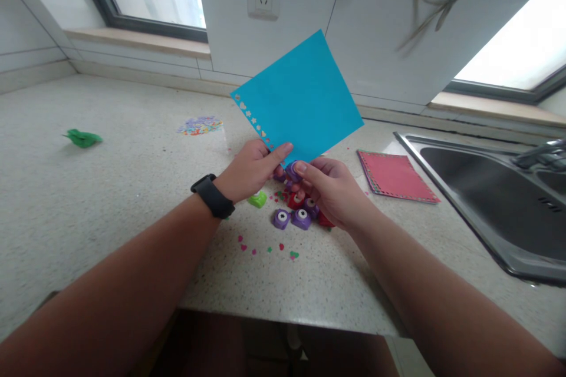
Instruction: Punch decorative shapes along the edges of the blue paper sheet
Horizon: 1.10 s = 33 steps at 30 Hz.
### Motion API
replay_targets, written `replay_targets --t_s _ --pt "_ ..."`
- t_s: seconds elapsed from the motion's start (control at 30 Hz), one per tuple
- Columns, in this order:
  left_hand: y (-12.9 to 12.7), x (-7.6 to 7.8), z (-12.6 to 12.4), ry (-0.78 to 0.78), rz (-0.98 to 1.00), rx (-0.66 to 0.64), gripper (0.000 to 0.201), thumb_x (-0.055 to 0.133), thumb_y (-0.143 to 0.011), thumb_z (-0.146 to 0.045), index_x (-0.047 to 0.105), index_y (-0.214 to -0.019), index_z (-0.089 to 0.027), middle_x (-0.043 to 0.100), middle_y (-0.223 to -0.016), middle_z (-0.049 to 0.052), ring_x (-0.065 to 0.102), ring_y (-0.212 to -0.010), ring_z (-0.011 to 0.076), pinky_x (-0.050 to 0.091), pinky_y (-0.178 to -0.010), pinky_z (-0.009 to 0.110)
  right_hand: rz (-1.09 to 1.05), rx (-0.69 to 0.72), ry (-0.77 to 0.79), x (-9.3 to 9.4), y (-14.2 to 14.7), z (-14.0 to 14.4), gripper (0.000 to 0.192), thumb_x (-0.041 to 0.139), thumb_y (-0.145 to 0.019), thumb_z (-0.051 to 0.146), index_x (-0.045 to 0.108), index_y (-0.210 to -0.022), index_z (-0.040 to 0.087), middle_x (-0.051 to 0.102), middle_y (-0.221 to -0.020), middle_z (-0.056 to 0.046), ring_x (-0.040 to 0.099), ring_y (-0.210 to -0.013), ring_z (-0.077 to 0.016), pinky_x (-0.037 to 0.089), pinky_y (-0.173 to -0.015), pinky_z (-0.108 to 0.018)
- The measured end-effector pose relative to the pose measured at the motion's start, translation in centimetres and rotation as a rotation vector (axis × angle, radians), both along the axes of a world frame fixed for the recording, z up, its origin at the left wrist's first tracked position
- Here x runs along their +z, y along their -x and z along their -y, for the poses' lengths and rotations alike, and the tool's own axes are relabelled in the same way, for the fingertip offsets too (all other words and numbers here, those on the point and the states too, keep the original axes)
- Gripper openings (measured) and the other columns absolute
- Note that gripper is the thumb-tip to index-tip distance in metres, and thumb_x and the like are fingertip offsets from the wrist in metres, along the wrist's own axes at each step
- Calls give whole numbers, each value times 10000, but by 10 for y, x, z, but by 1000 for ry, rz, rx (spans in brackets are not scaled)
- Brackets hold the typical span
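Observation:
A sheet of blue paper (305, 94) is held up at a tilt above the counter, with a row of small punched shapes along its left edge. My left hand (260, 165) pinches its lower left edge, thumb on top. In my right hand (333, 185) is a purple craft punch (293, 171), gripped by thumb and fingers at the paper's bottom corner. Below the hands lie more punches: a purple one (281, 218), another purple one (302, 218), a red one (295, 200) partly hidden by my fingers, and a green one (257, 199).
Small paper cutouts (244, 247) are scattered near the front edge. A stack of punched paper (400, 177), red on top, lies beside the sink (495, 206). A colourful pile of bits (201, 125) and a crumpled green thing (83, 138) are at the left.

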State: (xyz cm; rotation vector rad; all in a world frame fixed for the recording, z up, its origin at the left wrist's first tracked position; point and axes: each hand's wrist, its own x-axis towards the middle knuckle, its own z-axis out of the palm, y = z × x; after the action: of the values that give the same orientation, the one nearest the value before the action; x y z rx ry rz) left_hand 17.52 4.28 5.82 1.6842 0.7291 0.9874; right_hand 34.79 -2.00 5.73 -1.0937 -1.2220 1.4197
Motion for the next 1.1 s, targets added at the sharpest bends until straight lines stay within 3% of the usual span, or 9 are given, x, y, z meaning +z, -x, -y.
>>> replay_targets --t_s 0.2,0.53,1.1 --pt "1 -1 0 -2 -18 21 490 571 -925 -553 567 -647 -149 556 -541 -21 475 -482 65 366 -474 195 102 -14 0 -1 -2 0 417 695 -852 559 642 -893 147 630 -696 -42 534 -516 -109 329 -431 -233" --pt "0 -1 1 -18 -16 16 493 576 -923 -554 568 -637 -151 561 -536 -17 477 -472 66 363 -464 198 87 4 -9 1 -1 -1 411 703 -853 536 663 -940 136 638 -729 -53 529 -534 -104 349 -444 -234" --pt "-1 1 2 -19 -2 -1 513 598 -897 -584 555 -621 -155 540 -526 -23 462 -466 64 367 -463 195 53 -10 -34 1 0 -2 365 730 -841 504 657 -848 146 624 -691 -39 535 -529 -105 361 -449 -241"
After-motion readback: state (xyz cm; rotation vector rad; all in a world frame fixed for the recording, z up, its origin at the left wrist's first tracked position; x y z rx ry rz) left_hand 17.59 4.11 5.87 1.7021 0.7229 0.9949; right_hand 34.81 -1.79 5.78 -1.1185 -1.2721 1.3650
